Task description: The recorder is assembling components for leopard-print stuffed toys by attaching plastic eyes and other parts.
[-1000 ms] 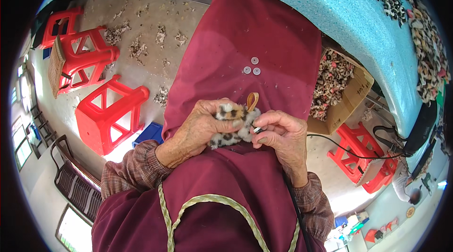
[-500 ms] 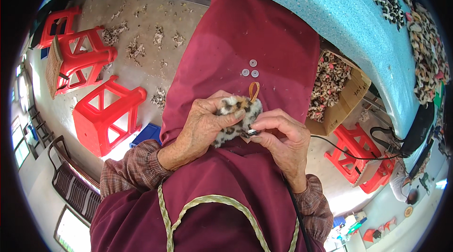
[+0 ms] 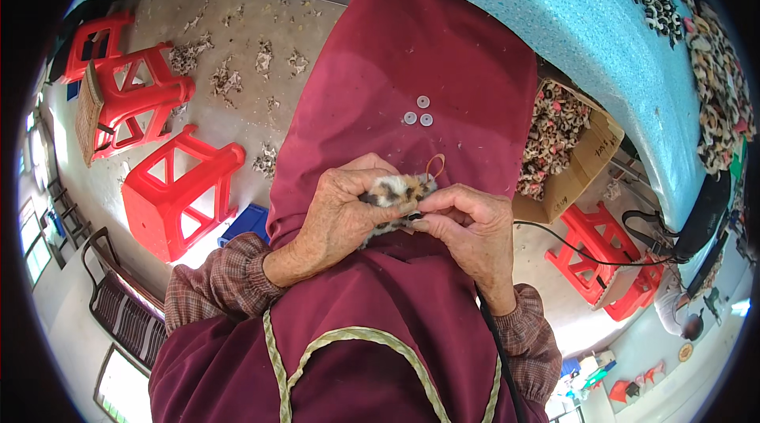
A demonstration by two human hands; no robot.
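Maroon apron lap [image 3: 443,66] carries three loose white washers [image 3: 418,112]; a knee shift could roll them off. Left hand [image 3: 340,217] wraps the spotted fur piece [image 3: 393,192]. Right hand [image 3: 467,221] pinches its end; elastic loop [image 3: 435,165] might slip free.

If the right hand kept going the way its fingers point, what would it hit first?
The right hand points toward the person's left, so it would most likely meet the spotted furry piece first, then the left hand gripping it.

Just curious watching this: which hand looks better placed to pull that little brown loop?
Probably the right hand: its fingertips pinch at the furry spotted piece's end nearest the loop, while the left hand is wrapped around it.
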